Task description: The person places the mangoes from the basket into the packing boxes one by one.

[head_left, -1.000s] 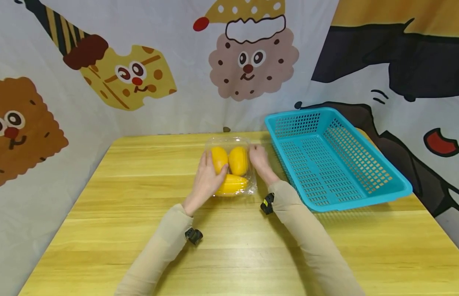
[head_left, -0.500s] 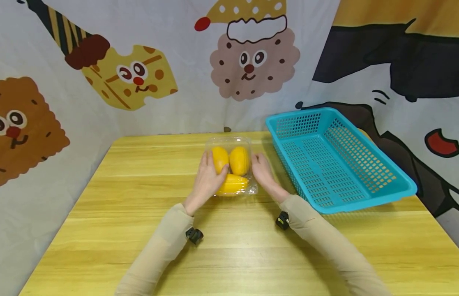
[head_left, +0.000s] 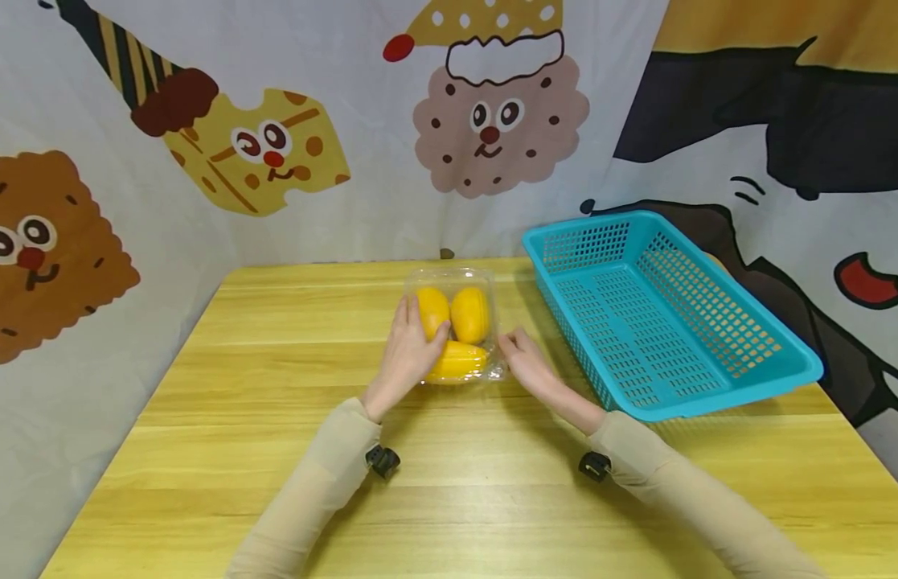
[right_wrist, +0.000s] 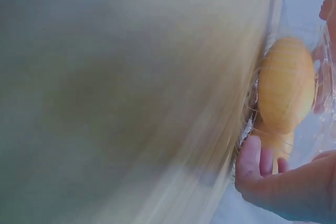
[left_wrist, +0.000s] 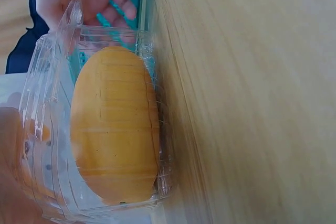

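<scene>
A clear plastic clamshell box (head_left: 449, 277) lies on the table, holding three yellow, mango-like fruits (head_left: 469, 314). My left hand (head_left: 405, 349) rests on the box's left side, fingers extended and thumb over the lid above the fruits. At the near right corner, my right hand (head_left: 530, 366) is beside the box with its fingers bent; whether they touch the rim is unclear. One oval fruit (left_wrist: 114, 124) shows through the box wall in the left wrist view. In the right wrist view, the bent fingers (right_wrist: 248, 163) are beside the box.
A blue-green perforated plastic basket (head_left: 640, 338) stands right of the box, close to the right forearm. Behind the wooden table (head_left: 275, 354) hangs a cartoon-printed cloth (head_left: 369, 225).
My right hand has slid along the box's right side from the far part toward the near corner. My left hand and the box have stayed in place.
</scene>
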A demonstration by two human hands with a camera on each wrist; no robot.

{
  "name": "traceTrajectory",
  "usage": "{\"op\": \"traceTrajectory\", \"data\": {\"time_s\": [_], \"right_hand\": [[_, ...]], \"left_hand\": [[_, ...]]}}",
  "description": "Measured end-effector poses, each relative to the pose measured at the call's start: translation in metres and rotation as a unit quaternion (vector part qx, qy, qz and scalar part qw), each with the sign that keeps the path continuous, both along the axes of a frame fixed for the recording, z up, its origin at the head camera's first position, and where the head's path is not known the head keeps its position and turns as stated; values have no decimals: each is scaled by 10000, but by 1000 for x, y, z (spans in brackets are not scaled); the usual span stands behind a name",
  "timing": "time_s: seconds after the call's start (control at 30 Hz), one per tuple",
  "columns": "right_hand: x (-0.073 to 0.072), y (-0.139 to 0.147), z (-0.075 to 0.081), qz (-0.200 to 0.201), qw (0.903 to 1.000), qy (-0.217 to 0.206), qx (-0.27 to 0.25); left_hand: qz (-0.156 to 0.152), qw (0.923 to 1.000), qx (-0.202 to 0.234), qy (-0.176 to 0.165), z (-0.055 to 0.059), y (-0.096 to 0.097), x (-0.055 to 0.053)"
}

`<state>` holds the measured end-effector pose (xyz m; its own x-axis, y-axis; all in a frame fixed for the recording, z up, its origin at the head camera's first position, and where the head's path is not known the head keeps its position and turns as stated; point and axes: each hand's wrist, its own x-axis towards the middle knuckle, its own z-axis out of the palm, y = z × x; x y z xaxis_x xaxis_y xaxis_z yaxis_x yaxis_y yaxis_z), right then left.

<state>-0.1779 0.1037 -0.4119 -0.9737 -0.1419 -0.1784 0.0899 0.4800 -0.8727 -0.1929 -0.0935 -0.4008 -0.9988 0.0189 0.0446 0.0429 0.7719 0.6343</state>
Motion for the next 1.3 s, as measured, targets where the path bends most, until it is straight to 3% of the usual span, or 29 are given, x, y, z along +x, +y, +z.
{"op": "traceTrajectory", "data": {"time_s": [0.27,0.5,1.13,1.3], "right_hand": [[16,13,-3,513,9983,-267,-47],[20,12,-2,922,9950,-362,-152],[19,8,6,543,9963,-402,531],[14,6,12,290,9946,260,963]], "left_hand": [[-51,9999,-41,98,0,0,1],[-24,10000,-46,79,2,0,1],[-18,9999,-100,-4,2,-3,-1],[-73,9999,-122,-90,6,-6,-2]]}}
